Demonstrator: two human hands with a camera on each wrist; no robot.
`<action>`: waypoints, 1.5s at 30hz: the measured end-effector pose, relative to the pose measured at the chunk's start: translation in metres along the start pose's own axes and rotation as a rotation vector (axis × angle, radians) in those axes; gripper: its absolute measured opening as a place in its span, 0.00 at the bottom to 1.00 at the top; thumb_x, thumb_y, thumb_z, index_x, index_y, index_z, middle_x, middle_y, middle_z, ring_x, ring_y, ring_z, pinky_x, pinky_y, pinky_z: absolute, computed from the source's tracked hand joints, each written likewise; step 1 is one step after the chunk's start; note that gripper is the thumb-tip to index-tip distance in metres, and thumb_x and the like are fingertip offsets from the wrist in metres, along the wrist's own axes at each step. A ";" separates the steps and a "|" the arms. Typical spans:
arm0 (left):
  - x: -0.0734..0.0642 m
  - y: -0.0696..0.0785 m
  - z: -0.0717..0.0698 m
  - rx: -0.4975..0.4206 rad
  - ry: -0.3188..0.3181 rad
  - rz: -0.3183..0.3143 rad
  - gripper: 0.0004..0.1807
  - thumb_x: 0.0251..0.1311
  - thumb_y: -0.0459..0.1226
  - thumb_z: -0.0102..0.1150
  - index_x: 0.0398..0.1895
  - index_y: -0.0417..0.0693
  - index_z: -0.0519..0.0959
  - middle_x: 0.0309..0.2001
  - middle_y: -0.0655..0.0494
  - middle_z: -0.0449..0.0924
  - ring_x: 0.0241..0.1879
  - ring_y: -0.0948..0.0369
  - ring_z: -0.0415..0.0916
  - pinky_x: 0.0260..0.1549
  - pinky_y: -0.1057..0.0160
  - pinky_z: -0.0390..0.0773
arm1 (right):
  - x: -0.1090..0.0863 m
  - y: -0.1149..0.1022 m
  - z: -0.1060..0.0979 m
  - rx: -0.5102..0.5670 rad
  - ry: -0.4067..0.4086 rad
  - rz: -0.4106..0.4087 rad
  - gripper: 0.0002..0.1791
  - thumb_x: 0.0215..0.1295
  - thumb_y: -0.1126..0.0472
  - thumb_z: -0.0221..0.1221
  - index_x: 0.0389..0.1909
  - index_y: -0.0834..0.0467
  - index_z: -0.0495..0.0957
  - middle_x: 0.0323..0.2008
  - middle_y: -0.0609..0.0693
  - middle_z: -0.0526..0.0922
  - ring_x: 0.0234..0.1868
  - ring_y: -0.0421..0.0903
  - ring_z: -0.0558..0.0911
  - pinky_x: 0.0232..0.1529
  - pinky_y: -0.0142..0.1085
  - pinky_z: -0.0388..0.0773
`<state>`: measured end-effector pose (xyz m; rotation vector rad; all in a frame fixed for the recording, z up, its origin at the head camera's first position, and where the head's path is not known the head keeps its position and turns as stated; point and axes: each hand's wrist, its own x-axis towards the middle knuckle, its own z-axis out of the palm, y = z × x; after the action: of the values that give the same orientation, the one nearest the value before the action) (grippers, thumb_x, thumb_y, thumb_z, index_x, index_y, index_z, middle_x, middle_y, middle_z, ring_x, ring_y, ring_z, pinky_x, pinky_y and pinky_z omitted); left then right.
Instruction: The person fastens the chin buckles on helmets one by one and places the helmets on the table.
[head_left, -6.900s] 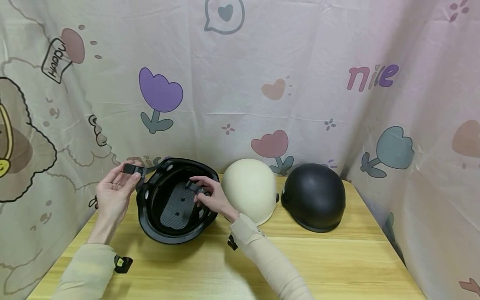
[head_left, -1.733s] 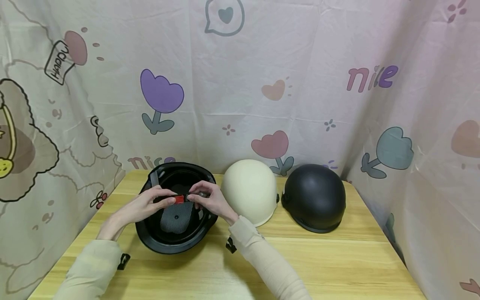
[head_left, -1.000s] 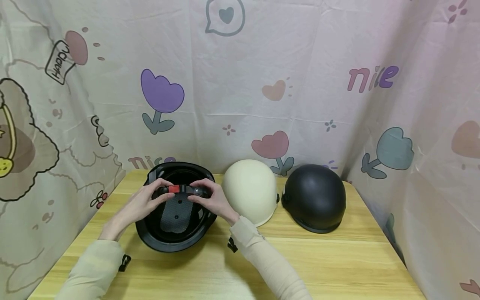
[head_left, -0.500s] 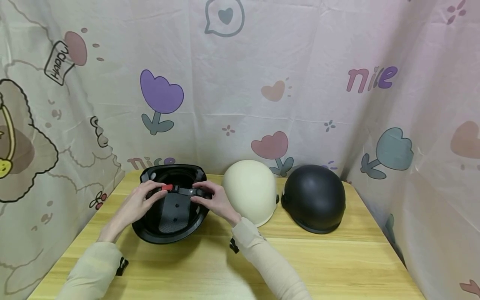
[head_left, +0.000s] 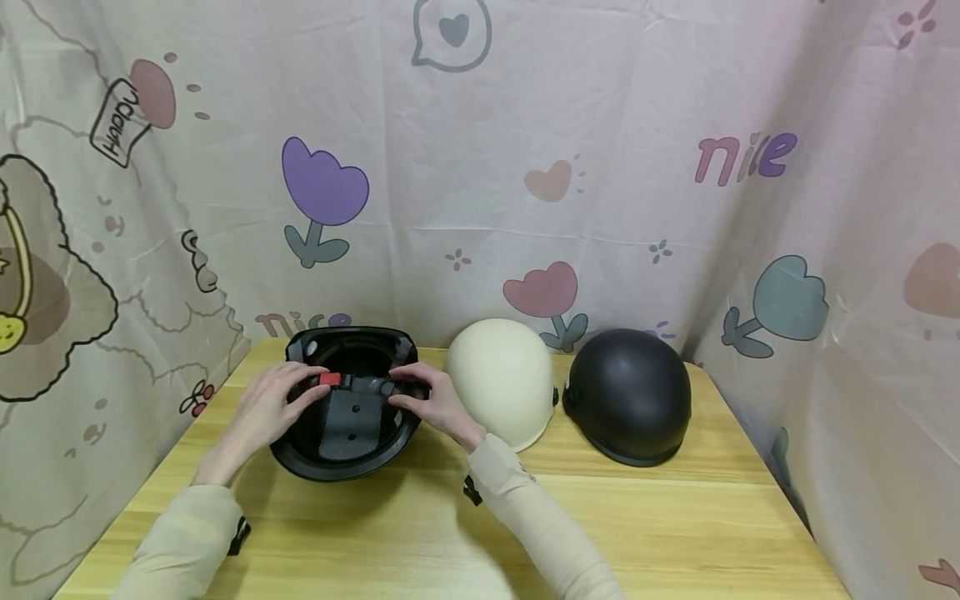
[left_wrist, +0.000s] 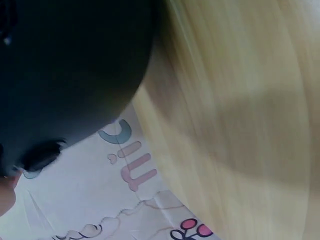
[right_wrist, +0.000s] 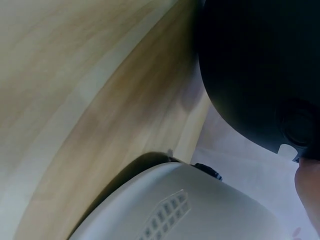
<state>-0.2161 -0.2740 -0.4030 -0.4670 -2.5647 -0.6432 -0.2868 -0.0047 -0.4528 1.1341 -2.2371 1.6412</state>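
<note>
A black helmet (head_left: 337,471) stands opening-up at the table's left, its padded inside showing. Across that opening runs its chin strap (head_left: 365,385), joined at a buckle with a red part (head_left: 330,379). My left hand (head_left: 262,408) grips the strap side by the red part, thumb and fingers at the helmet's left edge. On the opposite side my right hand (head_left: 442,406) pinches the strap near its right end. In both wrist views the helmet's dark shell fills an upper corner, with one fingertip (right_wrist: 309,187) at its rim in the right wrist view.
A cream helmet (head_left: 498,383) sits dome-up just right of my right hand, and another black helmet (head_left: 628,396) is beside it. All are on a wooden table (head_left: 600,533). A printed curtain (head_left: 450,208) hangs close behind and along both sides.
Earliest, each hand held a separate strap end; the ends then met, and the strap now spans the opening joined. The helmet has tilted and my hands have moved apart toward its sides.
</note>
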 end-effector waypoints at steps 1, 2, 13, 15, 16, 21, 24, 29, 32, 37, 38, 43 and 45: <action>-0.001 -0.002 0.000 -0.003 0.005 0.000 0.17 0.66 0.42 0.64 0.54 0.44 0.83 0.50 0.42 0.83 0.55 0.41 0.75 0.57 0.35 0.66 | 0.000 0.001 0.000 0.006 0.003 -0.008 0.20 0.61 0.68 0.69 0.55 0.66 0.81 0.54 0.61 0.84 0.55 0.56 0.83 0.59 0.42 0.80; -0.002 -0.003 0.000 -0.013 0.010 0.002 0.17 0.65 0.41 0.65 0.54 0.44 0.82 0.51 0.41 0.83 0.56 0.40 0.74 0.57 0.35 0.66 | 0.000 0.003 0.000 0.008 0.005 -0.018 0.20 0.60 0.69 0.68 0.54 0.67 0.80 0.54 0.63 0.84 0.55 0.58 0.83 0.60 0.44 0.80; -0.010 -0.023 0.002 -0.210 0.079 0.033 0.17 0.60 0.33 0.69 0.53 0.44 0.83 0.51 0.45 0.83 0.56 0.77 0.70 0.56 0.84 0.61 | -0.003 0.001 -0.006 -0.087 -0.060 -0.075 0.16 0.61 0.64 0.69 0.50 0.63 0.83 0.51 0.56 0.86 0.56 0.51 0.81 0.64 0.36 0.75; -0.011 -0.026 0.003 -0.236 0.090 0.044 0.18 0.59 0.31 0.69 0.53 0.43 0.83 0.51 0.45 0.83 0.56 0.87 0.64 0.56 0.89 0.56 | -0.004 0.001 -0.007 -0.103 -0.098 -0.074 0.16 0.63 0.63 0.68 0.51 0.63 0.83 0.51 0.55 0.85 0.57 0.50 0.80 0.65 0.36 0.74; -0.011 -0.027 0.004 -0.249 0.092 0.044 0.18 0.59 0.31 0.69 0.54 0.42 0.83 0.51 0.44 0.82 0.56 0.89 0.63 0.56 0.90 0.55 | -0.004 0.001 -0.007 -0.111 -0.117 -0.071 0.16 0.64 0.62 0.67 0.51 0.64 0.83 0.52 0.55 0.85 0.58 0.50 0.79 0.66 0.36 0.73; -0.015 -0.030 0.004 -0.273 0.068 -0.005 0.20 0.61 0.34 0.69 0.56 0.44 0.82 0.59 0.41 0.79 0.61 0.89 0.59 0.58 0.88 0.53 | -0.007 0.000 -0.008 -0.120 -0.186 -0.058 0.16 0.68 0.62 0.64 0.54 0.64 0.82 0.54 0.56 0.82 0.60 0.52 0.75 0.68 0.41 0.70; -0.017 -0.030 0.003 -0.277 0.045 -0.043 0.21 0.62 0.37 0.69 0.59 0.48 0.80 0.64 0.40 0.76 0.64 0.86 0.59 0.60 0.86 0.53 | -0.008 0.000 -0.009 -0.109 -0.216 -0.020 0.17 0.70 0.63 0.59 0.57 0.63 0.81 0.57 0.57 0.78 0.63 0.53 0.70 0.70 0.44 0.66; -0.017 -0.030 0.002 -0.277 0.033 -0.074 0.25 0.62 0.38 0.69 0.63 0.51 0.78 0.65 0.43 0.75 0.65 0.84 0.59 0.60 0.83 0.55 | -0.011 -0.001 -0.011 -0.126 -0.236 0.044 0.24 0.63 0.66 0.51 0.61 0.58 0.79 0.59 0.55 0.73 0.65 0.52 0.61 0.66 0.43 0.60; -0.018 -0.030 0.001 -0.271 0.028 -0.084 0.26 0.62 0.39 0.69 0.64 0.51 0.77 0.65 0.45 0.75 0.64 0.86 0.58 0.60 0.83 0.56 | -0.011 -0.001 -0.012 -0.159 -0.227 0.034 0.27 0.60 0.67 0.50 0.61 0.55 0.79 0.55 0.55 0.72 0.61 0.51 0.59 0.61 0.40 0.57; -0.020 -0.031 0.000 -0.304 -0.001 -0.092 0.28 0.63 0.38 0.68 0.67 0.53 0.75 0.68 0.46 0.72 0.65 0.88 0.54 0.58 0.86 0.53 | -0.012 0.003 -0.013 -0.181 -0.220 0.034 0.30 0.58 0.66 0.48 0.63 0.54 0.78 0.53 0.55 0.72 0.57 0.49 0.58 0.57 0.38 0.54; -0.021 -0.032 -0.001 -0.309 -0.016 -0.090 0.29 0.64 0.38 0.67 0.68 0.53 0.73 0.69 0.46 0.70 0.66 0.87 0.54 0.58 0.86 0.53 | -0.012 0.003 -0.013 -0.184 -0.220 0.036 0.30 0.57 0.66 0.49 0.63 0.54 0.77 0.52 0.55 0.73 0.56 0.49 0.59 0.58 0.38 0.54; -0.022 -0.035 -0.003 -0.351 -0.091 -0.119 0.32 0.66 0.38 0.65 0.72 0.54 0.69 0.76 0.44 0.61 0.79 0.63 0.50 0.75 0.58 0.56 | -0.013 0.002 -0.016 -0.167 -0.234 0.056 0.29 0.63 0.66 0.54 0.67 0.52 0.73 0.52 0.56 0.72 0.56 0.49 0.61 0.58 0.36 0.56; -0.023 -0.036 -0.005 -0.374 -0.110 -0.134 0.32 0.66 0.38 0.65 0.73 0.53 0.68 0.78 0.41 0.57 0.80 0.49 0.48 0.72 0.37 0.54 | -0.014 0.002 -0.018 -0.159 -0.237 0.066 0.27 0.68 0.65 0.55 0.69 0.51 0.71 0.53 0.55 0.72 0.56 0.48 0.62 0.59 0.36 0.59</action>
<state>-0.2101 -0.3110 -0.4237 -0.4634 -2.5976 -1.1871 -0.2832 0.0177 -0.4543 1.2840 -2.5225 1.3832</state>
